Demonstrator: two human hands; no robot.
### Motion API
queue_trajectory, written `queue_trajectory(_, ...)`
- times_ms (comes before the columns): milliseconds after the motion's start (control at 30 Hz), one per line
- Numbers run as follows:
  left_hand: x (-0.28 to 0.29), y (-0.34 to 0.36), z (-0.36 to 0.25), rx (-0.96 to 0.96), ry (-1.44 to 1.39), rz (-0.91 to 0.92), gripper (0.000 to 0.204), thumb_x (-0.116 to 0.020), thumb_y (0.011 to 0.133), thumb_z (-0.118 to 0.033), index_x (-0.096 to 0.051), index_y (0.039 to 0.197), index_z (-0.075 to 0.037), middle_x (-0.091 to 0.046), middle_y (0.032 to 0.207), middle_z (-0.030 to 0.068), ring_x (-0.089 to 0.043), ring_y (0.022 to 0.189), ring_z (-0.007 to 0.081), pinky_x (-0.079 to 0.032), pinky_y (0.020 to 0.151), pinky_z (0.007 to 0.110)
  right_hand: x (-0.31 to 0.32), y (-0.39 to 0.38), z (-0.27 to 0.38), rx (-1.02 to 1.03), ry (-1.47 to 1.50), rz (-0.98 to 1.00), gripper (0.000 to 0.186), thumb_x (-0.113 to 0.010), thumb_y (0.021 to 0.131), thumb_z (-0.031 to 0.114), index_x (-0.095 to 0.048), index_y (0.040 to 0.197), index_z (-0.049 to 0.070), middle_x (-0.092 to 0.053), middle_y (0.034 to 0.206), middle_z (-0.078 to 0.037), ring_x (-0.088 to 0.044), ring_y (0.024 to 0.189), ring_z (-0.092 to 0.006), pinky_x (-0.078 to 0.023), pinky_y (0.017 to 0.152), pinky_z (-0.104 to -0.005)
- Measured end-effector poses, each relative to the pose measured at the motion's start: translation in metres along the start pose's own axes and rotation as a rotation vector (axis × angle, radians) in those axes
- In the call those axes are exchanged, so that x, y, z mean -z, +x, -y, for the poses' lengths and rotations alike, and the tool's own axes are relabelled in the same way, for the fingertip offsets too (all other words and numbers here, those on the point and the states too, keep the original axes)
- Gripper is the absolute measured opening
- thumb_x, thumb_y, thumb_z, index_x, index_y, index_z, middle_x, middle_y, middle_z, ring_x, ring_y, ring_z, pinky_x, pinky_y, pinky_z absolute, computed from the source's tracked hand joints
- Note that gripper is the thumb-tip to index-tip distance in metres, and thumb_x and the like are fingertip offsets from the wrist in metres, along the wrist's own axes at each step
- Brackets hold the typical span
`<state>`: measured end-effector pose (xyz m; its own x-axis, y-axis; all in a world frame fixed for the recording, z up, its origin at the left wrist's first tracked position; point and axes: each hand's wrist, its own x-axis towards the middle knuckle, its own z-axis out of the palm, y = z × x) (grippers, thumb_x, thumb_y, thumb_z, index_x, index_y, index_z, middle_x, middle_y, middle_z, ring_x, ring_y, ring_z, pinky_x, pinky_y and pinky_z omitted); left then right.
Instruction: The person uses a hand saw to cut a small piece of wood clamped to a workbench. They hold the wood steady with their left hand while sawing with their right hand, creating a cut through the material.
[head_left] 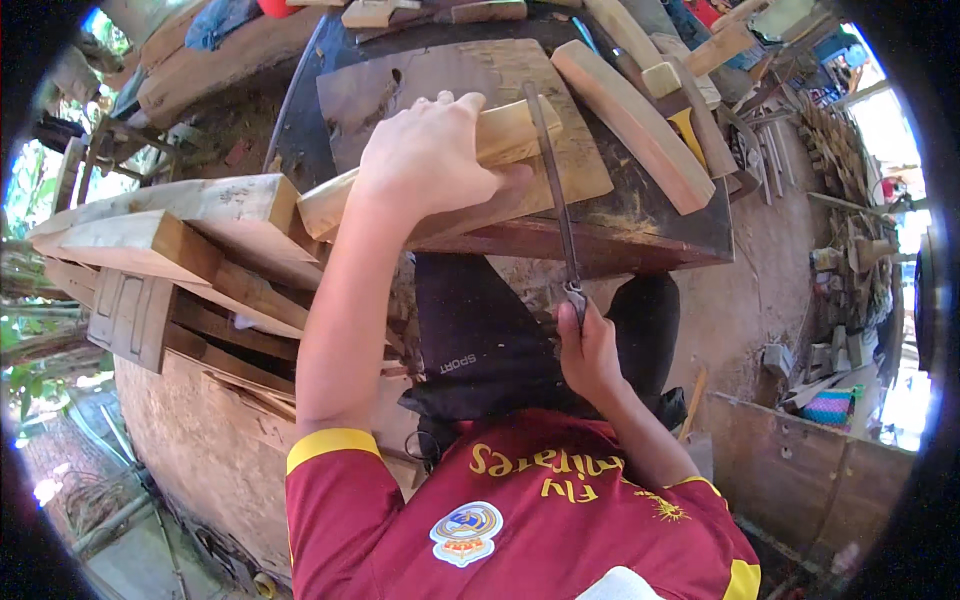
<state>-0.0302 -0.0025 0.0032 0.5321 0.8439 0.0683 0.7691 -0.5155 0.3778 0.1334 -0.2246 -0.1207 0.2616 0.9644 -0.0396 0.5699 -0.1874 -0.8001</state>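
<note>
Wood bar (522,132) in L hand (422,155), fingertips prob. behind

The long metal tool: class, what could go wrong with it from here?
The long metal tool could slip toward the left hand, which grips the wooden bar. With no clamp in view, the bar might shift under the tool. A slip could also catch the legs, close to the right hand.
</note>
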Motion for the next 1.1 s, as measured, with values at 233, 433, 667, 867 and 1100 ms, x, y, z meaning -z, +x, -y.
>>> queue_trajectory(233, 0.008, 0.061, 0.026, -0.011, -0.344, -0.03, 0.042, -0.056, 0.097, -0.034, -0.068, 0.117, 0.001, -0.069, 0.118, 0.0242, -0.065, 0.113, 0.0396, -0.049, 0.1, 0.041, 0.004, 0.003, 0.005, 0.025, 0.192, -0.03, 0.029, -0.046, 0.107, 0.025, -0.058, 0.108, -0.001, -0.063, 0.076, -0.019, -0.064, 0.068, -0.0319, -0.046, 0.061, -0.0428)
queue_trajectory(433, -0.007, 0.086, 0.006, 0.376, 0.051, -0.047, 0.042, -0.058, 0.092, -0.031, -0.068, 0.118, 0.0, -0.066, 0.123, 0.0262, -0.063, 0.118, 0.0412, -0.05, 0.102, 0.046, 0.001, -0.002, -0.006, 0.385, 0.094, -0.195, 0.056, -0.054, 0.093, -0.005, -0.042, 0.148, 0.001, -0.063, 0.091, -0.019, -0.064, 0.074, -0.033, -0.053, 0.072, -0.0398)
queue_trajectory(667, -0.027, 0.094, 0.03, 0.357, 0.044, -0.042, 0.042, -0.06, 0.088, -0.031, -0.07, 0.11, 0.004, -0.065, 0.117, 0.0308, -0.063, 0.112, 0.0442, -0.05, 0.099, 0.047, 0.004, 0.037, 0.023, 0.426, -0.054, -0.118, 0.084, -0.054, 0.082, -0.01, -0.028, 0.158, 0.014, -0.059, 0.099, -0.026, -0.062, 0.084, -0.0461, -0.054, 0.074, -0.0506)
queue_trajectory(867, -0.022, 0.103, 0.034, 0.441, 0.048, 0.113, 0.051, -0.063, 0.083, -0.032, -0.068, 0.123, 0.0, -0.063, 0.133, 0.0234, -0.06, 0.125, 0.0354, -0.048, 0.106, 0.043, 0.001, 0.076, 0.056, 0.416, -0.033, -0.112, 0.088, -0.055, 0.082, -0.007, -0.023, 0.16, 0.018, -0.057, 0.101, -0.028, -0.06, 0.085, -0.0508, -0.053, 0.076, -0.0531)
queue_trajectory(1100, -0.025, 0.1, 0.028, 0.452, 0.047, 0.005, 0.048, -0.064, 0.077, -0.035, -0.073, 0.105, 0.003, -0.064, 0.122, 0.0296, -0.063, 0.116, 0.0416, -0.051, 0.098, 0.045, -0.016, 0.0, -0.028, 0.471, -0.107, -0.145, 0.065, -0.054, 0.087, -0.015, -0.038, 0.15, -0.006, -0.064, 0.115, -0.028, -0.067, 0.094, -0.04, -0.054, 0.083, -0.0369)
